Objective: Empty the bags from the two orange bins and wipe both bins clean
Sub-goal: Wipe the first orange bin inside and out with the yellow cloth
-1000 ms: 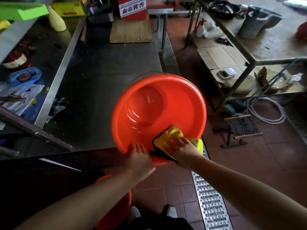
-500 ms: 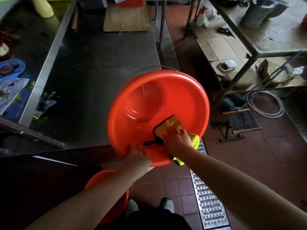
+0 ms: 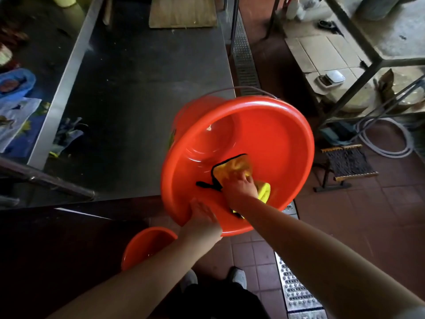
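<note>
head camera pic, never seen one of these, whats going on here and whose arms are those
There is no robot here. The camera is worn on a person's head and looks forward and down, so the two bare arms reaching in from the bottom are the wearer's own.

The left hand grips the near rim of a tilted orange bin, holding it with its opening turned towards the camera, at the corner of a steel table. The right hand reaches inside the bin and presses a yellow cloth with a black edge against its inner wall, wiping it. No bag shows inside.

A second orange bin stands on the tiled floor below, near the person's shoes. On the table lie a wooden board at the far end and a pair of gloves on the left.
</note>
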A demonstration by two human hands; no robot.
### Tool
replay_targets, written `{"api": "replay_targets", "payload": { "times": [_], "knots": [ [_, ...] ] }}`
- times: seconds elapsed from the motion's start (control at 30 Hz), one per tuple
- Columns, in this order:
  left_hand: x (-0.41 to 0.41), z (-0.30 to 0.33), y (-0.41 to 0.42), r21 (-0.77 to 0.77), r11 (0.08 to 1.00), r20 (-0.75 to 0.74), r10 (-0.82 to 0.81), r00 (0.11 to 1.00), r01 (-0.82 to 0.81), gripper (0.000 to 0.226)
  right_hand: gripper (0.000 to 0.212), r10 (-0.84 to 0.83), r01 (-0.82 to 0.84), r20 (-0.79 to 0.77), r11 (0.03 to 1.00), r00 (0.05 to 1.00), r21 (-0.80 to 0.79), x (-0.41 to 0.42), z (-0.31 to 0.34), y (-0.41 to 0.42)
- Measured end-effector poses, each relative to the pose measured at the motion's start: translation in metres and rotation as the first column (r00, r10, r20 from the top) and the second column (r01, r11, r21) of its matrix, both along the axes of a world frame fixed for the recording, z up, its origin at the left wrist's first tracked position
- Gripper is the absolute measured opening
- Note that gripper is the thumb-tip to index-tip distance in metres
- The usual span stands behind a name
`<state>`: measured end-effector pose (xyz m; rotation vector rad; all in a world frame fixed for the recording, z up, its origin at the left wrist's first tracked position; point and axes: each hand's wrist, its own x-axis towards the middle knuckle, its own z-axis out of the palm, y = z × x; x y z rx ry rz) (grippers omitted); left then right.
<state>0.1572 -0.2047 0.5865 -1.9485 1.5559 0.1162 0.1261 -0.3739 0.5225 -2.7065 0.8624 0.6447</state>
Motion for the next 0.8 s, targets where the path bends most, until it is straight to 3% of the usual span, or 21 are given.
{"api": "replay_targets", "payload": {
  "times": [0.07,0.13,0.23,0.3,0.43,0.47,0.53,0.63,0.73,0.8],
  "knots": [
    [0.000,-0.003,0.001,0.063,0.996,0.030,-0.070,0.997,0.068,0.072,0.055,0.075,-0.085,0.077,0.988,0.994,0.131,0.003,-0.007,0.010],
    [0.003,-0.005,0.005,0.069,0.994,0.007,-0.089,0.996,0.088,0.066,0.058,0.094,-0.105,0.078,0.983,0.993,0.148,0.001,-0.010,-0.007],
    [0.003,-0.002,0.006,0.079,0.996,0.034,-0.030,0.999,0.027,0.064,0.050,0.034,-0.034,-0.002,0.997,0.999,-0.064,0.008,-0.021,-0.035],
    [0.004,-0.009,0.005,0.041,0.998,0.040,-0.044,0.998,0.043,0.061,0.046,-0.020,0.020,0.003,0.993,1.000,-0.119,0.023,-0.031,-0.023],
    [0.007,-0.017,0.012,0.053,0.992,0.122,-0.119,0.985,0.113,0.037,0.055,-0.017,0.002,0.094,0.988,0.995,0.156,0.044,-0.045,-0.005],
    [0.008,-0.018,0.013,0.049,0.992,0.129,-0.119,0.984,0.113,0.036,0.060,-0.120,0.097,0.097,0.972,0.988,0.214,0.046,-0.046,-0.017],
    [0.008,-0.019,0.015,0.018,0.995,0.132,-0.101,0.986,0.099,0.044,0.058,-0.259,0.242,0.097,0.957,0.961,0.157,0.052,-0.049,-0.041],
    [0.008,-0.022,0.016,-0.002,0.989,0.165,-0.143,0.976,0.145,0.034,0.041,-0.093,0.096,0.063,0.995,0.994,-0.034,0.063,-0.059,-0.038],
    [0.010,-0.023,0.018,-0.002,0.984,0.180,-0.172,0.969,0.176,0.031,0.040,-0.028,0.029,0.055,0.999,0.998,-0.031,0.061,-0.059,-0.023],
    [0.010,-0.020,0.015,-0.022,0.988,0.135,-0.151,0.979,0.155,0.046,0.048,0.003,-0.003,0.043,1.000,0.999,0.000,0.049,-0.055,-0.020]
  ]
}}
